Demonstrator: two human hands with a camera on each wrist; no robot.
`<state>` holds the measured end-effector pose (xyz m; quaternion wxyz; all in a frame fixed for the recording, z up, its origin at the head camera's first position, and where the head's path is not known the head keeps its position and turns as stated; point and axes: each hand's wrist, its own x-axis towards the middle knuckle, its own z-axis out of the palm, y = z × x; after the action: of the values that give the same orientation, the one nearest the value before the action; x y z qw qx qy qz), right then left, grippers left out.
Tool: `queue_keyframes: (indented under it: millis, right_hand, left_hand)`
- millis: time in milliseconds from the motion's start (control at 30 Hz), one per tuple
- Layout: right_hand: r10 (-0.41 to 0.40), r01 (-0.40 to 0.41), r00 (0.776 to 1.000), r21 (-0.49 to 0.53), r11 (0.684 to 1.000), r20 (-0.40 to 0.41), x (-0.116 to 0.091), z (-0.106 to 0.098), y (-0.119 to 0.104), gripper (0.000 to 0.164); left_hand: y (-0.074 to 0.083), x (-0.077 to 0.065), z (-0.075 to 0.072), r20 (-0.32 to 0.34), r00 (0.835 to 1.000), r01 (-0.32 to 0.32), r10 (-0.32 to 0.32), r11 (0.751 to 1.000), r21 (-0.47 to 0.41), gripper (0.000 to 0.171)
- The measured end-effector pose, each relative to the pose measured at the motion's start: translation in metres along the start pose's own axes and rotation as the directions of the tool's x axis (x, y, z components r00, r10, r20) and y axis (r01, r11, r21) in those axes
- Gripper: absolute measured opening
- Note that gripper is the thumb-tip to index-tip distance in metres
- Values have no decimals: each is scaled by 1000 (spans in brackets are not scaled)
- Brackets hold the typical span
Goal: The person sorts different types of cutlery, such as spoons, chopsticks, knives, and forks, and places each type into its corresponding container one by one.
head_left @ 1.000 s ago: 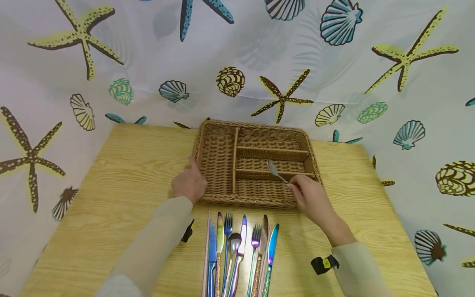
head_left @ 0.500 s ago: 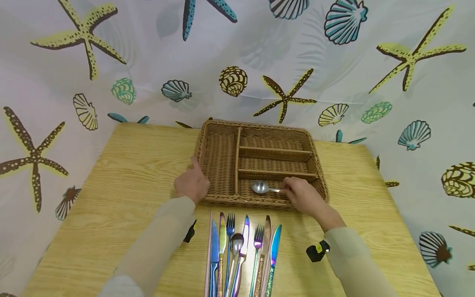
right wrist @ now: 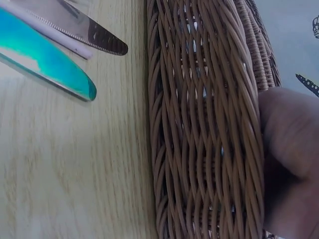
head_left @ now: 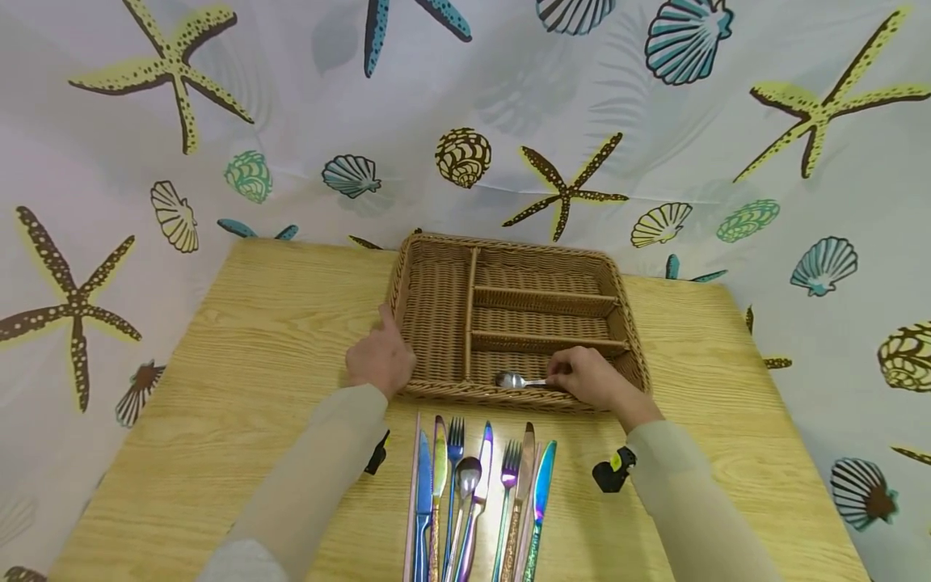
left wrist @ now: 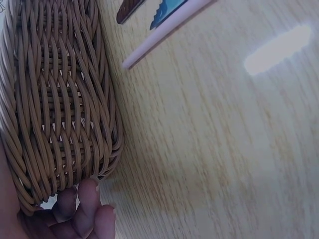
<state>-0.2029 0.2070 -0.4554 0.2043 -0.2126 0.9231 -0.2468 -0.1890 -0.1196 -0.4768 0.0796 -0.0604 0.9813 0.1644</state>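
A brown wicker cutlery tray [head_left: 451, 391] with several compartments lies at the back of the table. My left hand [head_left: 380, 356] holds its front left corner; in the left wrist view, curled fingers [left wrist: 87, 201] touch the woven corner. Inside the front right compartment, my right hand [head_left: 592, 378] pinches the handle of a silver spoon [head_left: 511, 380], whose bowl points left, close to the front wall. The right wrist view shows that hand [right wrist: 294, 139] behind the wicker wall [right wrist: 204, 119], which hides its fingertips and the spoon.
Before the tray, cutlery lies in a row: a blue knife [head_left: 423, 477], a gold knife [head_left: 440, 465], a blue fork [head_left: 455, 440], another spoon [head_left: 468, 477], a purple-topped fork [head_left: 511, 465], a teal knife [head_left: 543, 485] and thin pink sticks. A shell-patterned cloth [head_left: 407, 105] hangs behind.
My right hand has brought the spoon down from above the compartment dividers into the front right compartment, then nearer its front wall. My left hand stays at the tray's corner.
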Motion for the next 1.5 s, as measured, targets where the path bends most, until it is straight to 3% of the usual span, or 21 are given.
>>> queue_keyframes:
  millis: [333, 467, 533, 733, 933, 1000, 1100, 1233, 1367, 1433, 1500]
  right_hand:
    - [63, -60, 995, 38, 997, -83, -1, 7, 3, 11]
    - [75, -71, 981, 32, 997, -178, -6, 10, 5, 12]
    - [65, -64, 965, 9, 998, -255, -9, 12, 5, 13]
    - [-37, 3, 886, -75, 997, -461, -23, 15, -4, 12]
    - [-142, 97, 801, -108, 989, -582, -45, 22, -22, 12]
    - [-156, 112, 790, -110, 988, -593, -52, 26, -29, 15]
    - [-137, 110, 804, -81, 991, -579, -63, 33, -40, 18]
    - [-34, 47, 869, 15, 999, -493, -80, 47, -55, 12]
    - [83, -68, 960, 65, 996, -266, -97, 65, -61, 6]
    - [102, -95, 985, 59, 994, -137, -106, 75, -61, 15]
    - [105, -102, 994, 60, 993, -43, -114, 84, -61, 24]
  left_hand:
    - [2, -1, -1, -17, 1000, -1, 1, 1000, 7, 72]
    - [2, -2, -1, -9, 1000, -2, 2, 1000, 12, 72]
    - [2, -2, -1, -9, 1000, -7, 8, 1000, 13, 71]
    - [3, 0, -3, -4, 1000, -15, 15, 1000, 18, 71]
    - [4, -1, -3, 3, 1000, -21, 21, 999, 41, 71]
    - [3, -1, -4, 5, 1000, -21, 20, 999, 48, 71]
    - [3, -2, -4, 12, 1000, -18, 17, 998, 53, 70]
    - [3, -2, -4, 18, 1000, -14, 13, 999, 44, 69]
    - [2, -1, -3, 24, 1000, -4, 3, 999, 36, 69]
    - [1, -1, -3, 26, 1000, -2, 1, 999, 35, 69]
    - [1, -1, -3, 27, 1000, -6, 6, 1000, 25, 69]
